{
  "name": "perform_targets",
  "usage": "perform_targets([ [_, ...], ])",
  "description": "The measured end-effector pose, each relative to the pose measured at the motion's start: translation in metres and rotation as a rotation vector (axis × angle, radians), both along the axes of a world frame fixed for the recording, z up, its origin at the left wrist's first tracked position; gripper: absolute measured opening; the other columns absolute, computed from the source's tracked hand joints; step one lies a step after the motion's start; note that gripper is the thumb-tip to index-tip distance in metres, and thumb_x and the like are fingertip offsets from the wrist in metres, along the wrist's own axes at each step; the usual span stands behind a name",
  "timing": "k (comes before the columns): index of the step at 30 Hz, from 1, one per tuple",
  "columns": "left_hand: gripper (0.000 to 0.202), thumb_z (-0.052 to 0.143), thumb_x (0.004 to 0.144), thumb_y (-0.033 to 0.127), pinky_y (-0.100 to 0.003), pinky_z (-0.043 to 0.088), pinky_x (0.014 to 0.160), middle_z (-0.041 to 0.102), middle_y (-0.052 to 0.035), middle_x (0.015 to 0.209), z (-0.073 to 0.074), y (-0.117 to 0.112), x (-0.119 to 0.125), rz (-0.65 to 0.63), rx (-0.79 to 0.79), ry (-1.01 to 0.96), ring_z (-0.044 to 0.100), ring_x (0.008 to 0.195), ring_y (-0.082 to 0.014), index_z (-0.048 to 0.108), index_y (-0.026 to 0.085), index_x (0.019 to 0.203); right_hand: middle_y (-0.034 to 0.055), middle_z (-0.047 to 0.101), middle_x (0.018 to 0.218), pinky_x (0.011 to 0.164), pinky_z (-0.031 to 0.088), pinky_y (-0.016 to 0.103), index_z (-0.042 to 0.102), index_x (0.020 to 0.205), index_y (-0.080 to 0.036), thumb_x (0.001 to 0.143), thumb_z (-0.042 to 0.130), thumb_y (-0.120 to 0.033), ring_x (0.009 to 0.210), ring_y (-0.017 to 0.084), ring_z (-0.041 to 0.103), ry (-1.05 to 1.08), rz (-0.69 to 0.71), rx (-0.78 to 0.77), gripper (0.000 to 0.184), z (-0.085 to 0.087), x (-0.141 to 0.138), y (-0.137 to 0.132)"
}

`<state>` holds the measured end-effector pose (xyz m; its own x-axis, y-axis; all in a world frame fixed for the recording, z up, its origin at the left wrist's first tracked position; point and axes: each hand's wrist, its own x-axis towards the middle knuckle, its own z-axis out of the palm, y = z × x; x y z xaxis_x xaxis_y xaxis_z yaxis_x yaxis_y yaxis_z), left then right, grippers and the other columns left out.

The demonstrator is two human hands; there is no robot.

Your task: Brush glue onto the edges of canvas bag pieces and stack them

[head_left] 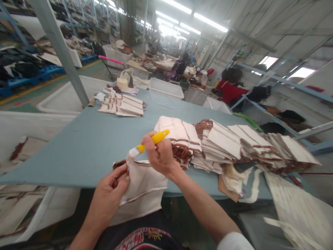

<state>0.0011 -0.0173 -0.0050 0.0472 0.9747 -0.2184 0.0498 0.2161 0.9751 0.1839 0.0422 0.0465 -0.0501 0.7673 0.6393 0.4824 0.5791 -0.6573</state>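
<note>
My right hand is closed round a brush with a yellow handle. Its pale bristle end points down to the left and meets the upper left corner of a cream fabric piece. Fingers and thumb of my left hand pinch that same corner, where a brown edging shows. The fabric hangs over the table's near edge toward my lap. Just beyond my right hand lies a stack of cream fabric pieces with brown trim and cords.
More cream stacks run along the right of the blue-green table. A smaller pile lies at the far left. White bins stand around the table, and a metal post rises at its left. A person sits farther back.
</note>
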Motion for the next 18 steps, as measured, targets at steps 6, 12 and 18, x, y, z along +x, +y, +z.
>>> perform_targets([
  [6, 0.072, 0.087, 0.067, 0.058, -0.028, 0.063, 0.063, 0.086, -0.0108, 0.093, 0.008, -0.004, 0.000, 0.015, -0.074, -0.073, 0.076, 0.070, -0.0244, 0.079, 0.014, 0.123, -0.0017, 0.064, 0.068, 0.058, 0.052, 0.023, 0.067, 0.105, -0.019, 0.111, 0.049, -0.037, 0.056, 0.013, 0.061, 0.142, -0.120, 0.088, 0.026, -0.032, 0.008, -0.025],
  [12, 0.070, 0.084, 0.074, 0.060, -0.034, 0.067, 0.080, 0.087, -0.0147, 0.108, 0.000, -0.010, 0.001, -0.014, -0.030, -0.072, 0.082, 0.095, -0.0325, 0.078, 0.016, 0.128, 0.0027, 0.072, 0.077, 0.063, 0.056, 0.026, 0.069, 0.107, -0.018, 0.110, 0.046, -0.033, 0.061, 0.014, 0.066, 0.072, -0.143, 0.114, 0.028, -0.062, -0.003, -0.028],
  [18, 0.065, 0.083, 0.075, 0.052, -0.034, 0.067, 0.080, 0.086, -0.0125, 0.106, -0.009, -0.024, 0.004, 0.046, -0.076, -0.101, 0.082, 0.099, -0.0322, 0.077, 0.017, 0.129, -0.0031, 0.061, 0.069, 0.058, 0.051, 0.025, 0.063, 0.112, -0.018, 0.112, 0.041, -0.034, 0.055, 0.013, 0.057, 0.260, -0.054, -0.005, 0.027, -0.065, -0.009, -0.027],
])
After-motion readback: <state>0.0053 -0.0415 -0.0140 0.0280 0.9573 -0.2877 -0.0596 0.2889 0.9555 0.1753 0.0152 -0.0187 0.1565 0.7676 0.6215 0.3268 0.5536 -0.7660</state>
